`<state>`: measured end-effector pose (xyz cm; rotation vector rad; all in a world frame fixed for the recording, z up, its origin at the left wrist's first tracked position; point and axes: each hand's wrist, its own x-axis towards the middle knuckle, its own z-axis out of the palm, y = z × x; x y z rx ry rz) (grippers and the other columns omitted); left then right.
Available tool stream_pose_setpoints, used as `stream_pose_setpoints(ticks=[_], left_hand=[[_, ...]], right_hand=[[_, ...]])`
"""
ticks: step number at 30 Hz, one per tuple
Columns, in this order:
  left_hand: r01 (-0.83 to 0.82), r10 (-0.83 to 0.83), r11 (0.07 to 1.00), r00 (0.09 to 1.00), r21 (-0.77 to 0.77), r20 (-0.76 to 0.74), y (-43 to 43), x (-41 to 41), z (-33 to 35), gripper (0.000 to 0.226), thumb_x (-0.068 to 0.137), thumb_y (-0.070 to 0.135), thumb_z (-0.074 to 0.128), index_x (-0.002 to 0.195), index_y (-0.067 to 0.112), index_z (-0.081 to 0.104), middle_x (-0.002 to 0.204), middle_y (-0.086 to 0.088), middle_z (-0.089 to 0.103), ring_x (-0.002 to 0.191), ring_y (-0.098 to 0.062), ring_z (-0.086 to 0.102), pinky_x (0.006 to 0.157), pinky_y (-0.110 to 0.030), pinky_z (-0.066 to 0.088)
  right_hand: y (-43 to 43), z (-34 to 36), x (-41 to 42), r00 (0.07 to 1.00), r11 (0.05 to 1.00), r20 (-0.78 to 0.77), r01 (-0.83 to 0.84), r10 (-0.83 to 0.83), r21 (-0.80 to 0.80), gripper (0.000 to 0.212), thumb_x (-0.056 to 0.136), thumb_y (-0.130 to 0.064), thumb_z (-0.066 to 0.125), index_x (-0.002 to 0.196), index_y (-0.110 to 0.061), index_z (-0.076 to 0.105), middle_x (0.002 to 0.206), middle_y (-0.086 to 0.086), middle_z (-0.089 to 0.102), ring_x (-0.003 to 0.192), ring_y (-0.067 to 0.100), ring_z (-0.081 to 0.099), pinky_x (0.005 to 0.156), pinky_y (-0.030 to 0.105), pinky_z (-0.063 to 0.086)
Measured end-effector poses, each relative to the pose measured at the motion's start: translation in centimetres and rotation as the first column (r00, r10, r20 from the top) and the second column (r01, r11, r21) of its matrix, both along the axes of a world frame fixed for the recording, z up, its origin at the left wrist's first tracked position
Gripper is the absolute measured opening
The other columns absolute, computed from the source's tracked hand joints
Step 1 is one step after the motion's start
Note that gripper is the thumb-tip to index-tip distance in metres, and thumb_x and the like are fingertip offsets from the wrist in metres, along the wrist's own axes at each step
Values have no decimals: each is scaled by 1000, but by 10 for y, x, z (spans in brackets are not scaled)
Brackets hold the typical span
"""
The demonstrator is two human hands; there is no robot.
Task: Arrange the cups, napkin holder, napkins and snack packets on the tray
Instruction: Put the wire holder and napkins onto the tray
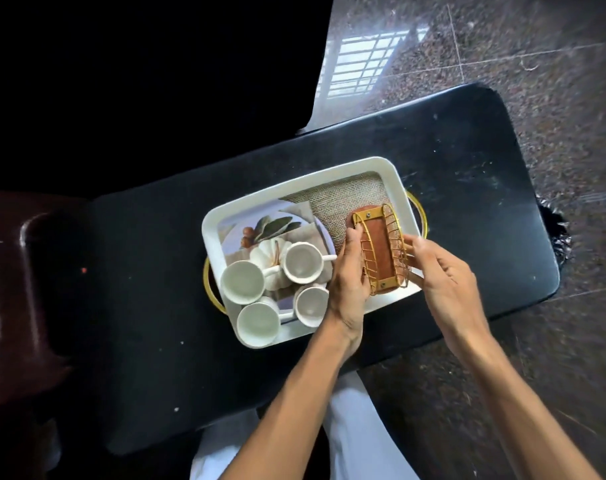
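While left hand (348, 282) and right hand (440, 271) grip napkin holder (381, 251) | long axis crosswise over tray (209, 244)

A black table (450, 174) with rounded corners stands on a speckled stone floor (536, 64); a white tray (210, 244) with gold handles lies directly on it, under both hands; scuffed tabletop stretches left of the left hand (346, 282) and beyond the right hand (443, 271).

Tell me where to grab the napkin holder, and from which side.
Take the napkin holder by its two long sides, low at the wooden base, coming from above. The wire walls look thin; the base is solid. It lies lengthwise away from you, so the left hand and right hand fit either side.
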<state>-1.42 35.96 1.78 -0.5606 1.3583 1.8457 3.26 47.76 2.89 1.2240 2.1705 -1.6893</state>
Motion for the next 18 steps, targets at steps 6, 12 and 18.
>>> stream_pose_setpoints(ticks=[6, 12, 18], left_hand=[[15, -14, 999, 1000, -41, 20, 16, 1, -19, 34, 106, 52, 30, 118, 39, 60, 94, 35, 74, 90, 20, 67, 68, -8, 54], [0, 2, 999, 999, -47, 53, 14, 4, -27, 46, 104, 55, 33, 141, 34, 52, 103, 32, 72, 95, 19, 66, 68, -8, 55], [33, -32, 998, 999, -56, 22, 11, 2, -27, 35, 107, 51, 31, 118, 38, 62, 97, 31, 76, 93, 16, 68, 67, -9, 55]], right_hand=[[16, -22, 0, 999, 1000, 35, -17, 17, -6, 30, 96, -56, 47, 102, -48, 75, 103, -18, 77, 103, 5, 71, 98, 45, 55], [18, -29, 3, 997, 997, 52, -67, 65, 40, 27, 100, -53, 46, 99, -53, 73, 99, -18, 77, 99, 6, 72, 95, 46, 56], [17, -30, -1, 992, 988, 59, -118, 112, 102, 26, 101, -49, 47, 98, -48, 73, 96, -12, 77, 97, 11, 72, 93, 45, 57]])
